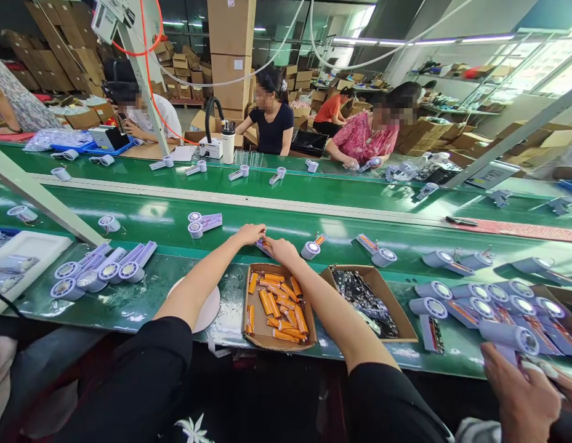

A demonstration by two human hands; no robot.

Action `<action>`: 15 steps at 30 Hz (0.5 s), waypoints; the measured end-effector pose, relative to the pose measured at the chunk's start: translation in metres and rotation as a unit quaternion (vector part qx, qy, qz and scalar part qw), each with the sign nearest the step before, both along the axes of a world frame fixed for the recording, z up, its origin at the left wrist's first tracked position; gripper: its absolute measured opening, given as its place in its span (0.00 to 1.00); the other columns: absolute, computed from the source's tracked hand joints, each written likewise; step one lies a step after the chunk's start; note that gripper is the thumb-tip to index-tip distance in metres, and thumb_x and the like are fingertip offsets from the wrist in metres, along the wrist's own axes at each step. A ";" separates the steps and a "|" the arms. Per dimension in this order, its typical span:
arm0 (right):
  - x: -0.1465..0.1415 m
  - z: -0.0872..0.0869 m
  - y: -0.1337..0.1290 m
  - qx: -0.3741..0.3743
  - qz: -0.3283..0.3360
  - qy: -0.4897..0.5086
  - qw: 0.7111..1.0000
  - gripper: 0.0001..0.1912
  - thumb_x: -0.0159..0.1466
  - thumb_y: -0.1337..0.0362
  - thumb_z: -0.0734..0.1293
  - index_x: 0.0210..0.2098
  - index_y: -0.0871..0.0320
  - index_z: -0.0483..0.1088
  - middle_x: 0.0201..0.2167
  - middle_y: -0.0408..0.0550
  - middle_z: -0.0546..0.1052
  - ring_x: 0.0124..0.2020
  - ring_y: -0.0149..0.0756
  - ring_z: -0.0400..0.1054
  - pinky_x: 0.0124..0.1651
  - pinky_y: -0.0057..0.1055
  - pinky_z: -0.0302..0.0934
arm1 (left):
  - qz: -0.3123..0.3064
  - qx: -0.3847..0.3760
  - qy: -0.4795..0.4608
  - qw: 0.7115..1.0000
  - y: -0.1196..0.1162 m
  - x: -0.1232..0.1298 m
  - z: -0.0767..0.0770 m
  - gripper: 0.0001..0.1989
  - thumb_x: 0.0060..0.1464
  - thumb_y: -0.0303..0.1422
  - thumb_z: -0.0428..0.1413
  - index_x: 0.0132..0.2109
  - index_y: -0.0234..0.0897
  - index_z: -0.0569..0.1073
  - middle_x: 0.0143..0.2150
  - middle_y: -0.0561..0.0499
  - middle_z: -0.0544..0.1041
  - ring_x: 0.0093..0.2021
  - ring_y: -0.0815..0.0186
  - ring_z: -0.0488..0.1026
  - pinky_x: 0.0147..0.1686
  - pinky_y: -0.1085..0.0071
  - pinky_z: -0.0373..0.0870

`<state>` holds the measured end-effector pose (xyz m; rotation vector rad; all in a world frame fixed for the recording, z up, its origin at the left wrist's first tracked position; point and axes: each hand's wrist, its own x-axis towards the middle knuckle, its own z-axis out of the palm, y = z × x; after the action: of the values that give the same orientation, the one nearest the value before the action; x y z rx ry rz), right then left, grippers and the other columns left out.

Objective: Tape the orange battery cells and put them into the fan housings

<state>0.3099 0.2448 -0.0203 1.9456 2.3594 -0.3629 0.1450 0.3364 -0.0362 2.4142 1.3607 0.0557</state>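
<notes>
Nearest, lower R: co-worker's hand [521, 394] w/ a lilac fan unit [507, 335] in its grip, over edge of green counter [145, 301]. On counter, ctr: open carton [279, 346] of orange cells [266, 301], lying loose at mixed angles. White disc [212, 312] just L of it, partly under L forearm. 2nd carton [399, 304] to R, full of dark PCBs [359, 289], partly behind R forearm. Fan units bunched both ends: L bunch [94, 280], bigger R bunch [479, 306]

Just past cell carton: lilac part [262, 245] btwn the two hands, mostly covered. R hand [283, 251] closed on it, fingers bent over. L hand [251, 234] right up against it, fingers curled in, can't tell if it grips anything

Green lane [276, 212] beyond: single unit [311, 248] w/ orange cell showing, near R hand; pair of units [202, 224] off to L. Then pale divider strip [221, 198], far lane w/ more units spaced out, white bottle [228, 144] at its far edge. Past that: person in dark top [271, 126], person in pink top [366, 135] handling a unit, stacked boxes at back
</notes>
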 end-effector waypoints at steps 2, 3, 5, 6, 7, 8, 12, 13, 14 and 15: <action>-0.002 0.000 0.002 -0.007 0.010 -0.020 1.000 0.26 0.75 0.46 0.60 0.69 0.42 0.66 0.53 0.60 0.82 0.53 0.56 0.79 0.53 0.46 0.69 | 0.003 0.000 -0.008 1.000 -0.002 0.001 -0.001 0.18 0.69 0.41 0.59 0.60 0.36 0.74 0.58 0.43 0.77 0.54 0.58 0.77 0.54 0.55 0.78; -0.002 0.000 0.003 -0.009 0.015 -0.027 0.999 0.26 0.75 0.46 0.61 0.69 0.41 0.67 0.53 0.59 0.82 0.53 0.56 0.79 0.53 0.46 0.69 | 0.005 0.001 -0.010 1.000 -0.003 0.002 -0.001 0.18 0.69 0.41 0.59 0.59 0.36 0.74 0.57 0.43 0.77 0.54 0.58 0.77 0.54 0.55 0.78; -0.004 0.001 0.004 -0.009 0.018 -0.033 0.999 0.25 0.74 0.47 0.62 0.68 0.41 0.68 0.53 0.58 0.82 0.53 0.54 0.79 0.53 0.45 0.69 | 0.007 0.005 -0.011 1.000 -0.004 0.004 -0.001 0.18 0.69 0.41 0.59 0.60 0.36 0.74 0.57 0.43 0.77 0.53 0.58 0.77 0.54 0.55 0.78; -0.004 0.002 0.004 -0.005 0.017 -0.034 0.999 0.25 0.75 0.47 0.61 0.68 0.41 0.68 0.54 0.58 0.82 0.53 0.54 0.79 0.53 0.45 0.69 | 0.009 0.009 -0.010 1.000 -0.005 0.005 0.000 0.18 0.69 0.41 0.59 0.60 0.36 0.74 0.57 0.43 0.77 0.53 0.58 0.77 0.54 0.55 0.78; -0.004 0.004 0.005 0.000 0.017 -0.035 0.999 0.25 0.75 0.48 0.61 0.68 0.43 0.69 0.54 0.59 0.82 0.53 0.53 0.79 0.54 0.44 0.69 | 0.010 0.012 -0.010 1.000 -0.006 0.006 0.000 0.18 0.69 0.41 0.59 0.60 0.36 0.74 0.57 0.43 0.77 0.53 0.58 0.77 0.54 0.55 0.79; -0.004 0.005 0.005 0.005 0.016 -0.035 0.999 0.24 0.75 0.48 0.61 0.67 0.44 0.70 0.54 0.59 0.82 0.53 0.53 0.78 0.54 0.44 0.69 | 0.012 0.016 -0.009 1.000 -0.007 0.007 0.001 0.18 0.69 0.41 0.59 0.60 0.36 0.74 0.57 0.43 0.77 0.53 0.58 0.77 0.53 0.55 0.79; 0.001 0.009 0.006 0.022 0.023 -0.025 0.999 0.22 0.75 0.51 0.61 0.62 0.49 0.76 0.52 0.60 0.83 0.53 0.52 0.78 0.56 0.42 0.68 | 0.016 0.021 -0.015 1.000 -0.010 0.011 -0.002 0.17 0.69 0.41 0.59 0.59 0.36 0.74 0.57 0.43 0.77 0.53 0.59 0.77 0.53 0.56 0.79; 0.004 0.009 0.006 0.025 0.025 -0.020 0.999 0.21 0.75 0.52 0.61 0.61 0.49 0.77 0.51 0.59 0.84 0.53 0.52 0.79 0.56 0.41 0.68 | 0.016 0.022 -0.019 0.999 -0.011 0.013 -0.003 0.18 0.69 0.41 0.59 0.59 0.36 0.74 0.57 0.43 0.77 0.53 0.58 0.77 0.53 0.55 0.78; 0.008 0.008 0.005 0.029 0.028 -0.014 0.999 0.21 0.75 0.53 0.61 0.61 0.49 0.77 0.51 0.58 0.84 0.53 0.52 0.79 0.57 0.41 0.68 | 0.017 0.022 -0.023 0.999 -0.012 0.014 -0.005 0.18 0.69 0.41 0.59 0.59 0.36 0.74 0.57 0.43 0.77 0.53 0.58 0.77 0.54 0.55 0.78; 0.013 0.007 0.003 0.032 0.031 -0.006 0.999 0.21 0.75 0.54 0.61 0.62 0.49 0.77 0.51 0.56 0.84 0.53 0.51 0.79 0.58 0.40 0.67 | 0.017 0.021 -0.028 0.999 -0.012 0.016 -0.007 0.18 0.69 0.41 0.59 0.59 0.36 0.74 0.57 0.43 0.77 0.53 0.58 0.77 0.54 0.55 0.78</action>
<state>0.3234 0.2481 -0.0130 1.8897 2.4465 -0.2757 0.1610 0.3244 -0.0435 2.4055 1.3882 0.1615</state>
